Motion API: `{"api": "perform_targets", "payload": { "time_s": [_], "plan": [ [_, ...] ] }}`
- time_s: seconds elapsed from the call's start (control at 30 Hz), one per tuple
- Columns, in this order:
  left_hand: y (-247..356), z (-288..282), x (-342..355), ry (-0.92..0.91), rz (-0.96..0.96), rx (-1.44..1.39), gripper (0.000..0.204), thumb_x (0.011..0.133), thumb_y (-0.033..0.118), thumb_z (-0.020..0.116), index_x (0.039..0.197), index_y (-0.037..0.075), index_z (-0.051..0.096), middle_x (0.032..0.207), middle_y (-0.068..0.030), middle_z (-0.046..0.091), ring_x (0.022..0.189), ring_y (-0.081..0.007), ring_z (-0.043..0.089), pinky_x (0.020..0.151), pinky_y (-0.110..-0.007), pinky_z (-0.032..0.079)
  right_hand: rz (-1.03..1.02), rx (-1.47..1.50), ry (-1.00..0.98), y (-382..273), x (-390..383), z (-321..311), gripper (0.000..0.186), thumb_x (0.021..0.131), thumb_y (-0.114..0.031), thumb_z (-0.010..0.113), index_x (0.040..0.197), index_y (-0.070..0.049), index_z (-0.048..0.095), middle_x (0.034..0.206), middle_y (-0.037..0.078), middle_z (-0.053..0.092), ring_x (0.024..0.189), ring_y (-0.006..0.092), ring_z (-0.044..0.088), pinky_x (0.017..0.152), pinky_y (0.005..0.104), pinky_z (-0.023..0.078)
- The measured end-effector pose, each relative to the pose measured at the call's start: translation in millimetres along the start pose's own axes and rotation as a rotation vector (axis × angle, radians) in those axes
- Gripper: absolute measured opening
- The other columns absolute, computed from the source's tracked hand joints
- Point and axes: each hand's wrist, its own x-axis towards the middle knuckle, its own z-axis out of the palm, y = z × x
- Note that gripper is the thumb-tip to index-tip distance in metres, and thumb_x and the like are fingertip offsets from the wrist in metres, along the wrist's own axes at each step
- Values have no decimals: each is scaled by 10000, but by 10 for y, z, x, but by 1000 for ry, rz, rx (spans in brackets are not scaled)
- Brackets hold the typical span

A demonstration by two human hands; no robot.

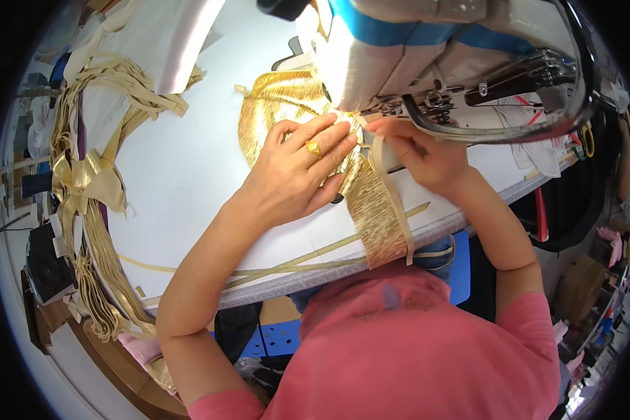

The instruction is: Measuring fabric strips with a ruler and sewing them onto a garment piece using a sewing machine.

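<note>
My left hand (297,168), wearing a gold ring, rests on crinkled metallic gold fabric (266,98) with its fingers slightly bent and a little apart. The fabric lies under the head of a sewing machine (378,66). My right hand (423,154) is just right of the needle area, thumb and forefinger pinched on a narrow beige strip (399,217). The strip runs along a gold panel (371,227) that hangs toward the table's front edge. The needle and my right fingertips are partly hidden by the machine and fabric.
Bundles of beige and gold strips (101,266) drape along the left of the white table (168,185). A measuring tape (311,278) runs along its front edge. Scissors (588,140) and paper pieces (525,147) lie at the right. Loose flat strips cross the front.
</note>
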Motion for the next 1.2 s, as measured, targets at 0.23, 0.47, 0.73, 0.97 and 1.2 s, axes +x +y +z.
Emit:
{"api": "perform_targets", "payload": {
  "time_s": [0.23,0.47,0.73,0.97,1.2],
  "plan": [
    [-3,-16,-10,-10,-8,5,471,780,192,720,1215,36,634,1272,-93,588,1233,-235,541,925,-406,411,-241,-198,18,-53,13,69,220,829,-39,728,1041,-53,674,1068,62,705,875,239,673,740,311,557],
    [16,4,-12,-20,-17,5,473,778,189,718,1217,36,629,1280,-99,586,1246,-240,533,931,-420,409,-432,-355,146,-43,70,112,216,760,-90,672,974,-87,640,899,27,664,765,227,664,610,343,533],
    [14,35,7,9,-82,43,506,787,198,710,1252,31,602,1301,-102,568,1271,-252,513,956,-428,396,-405,-365,27,29,87,44,319,759,1,745,1068,-17,666,1056,87,697,848,235,678,725,319,560],
    [46,43,21,18,-116,56,498,800,225,704,1252,42,600,1312,-91,562,1290,-246,494,977,-442,383,-459,-329,127,-66,71,69,295,716,-28,772,1002,-30,701,975,89,697,814,220,675,681,321,534],
    [38,56,-10,58,-152,-32,454,821,195,692,1244,49,613,1300,-92,578,1295,-240,498,996,-456,375,-445,-494,62,-137,84,75,290,662,-104,781,948,-98,731,691,-2,531,590,169,545,535,310,430]
  ]
}}
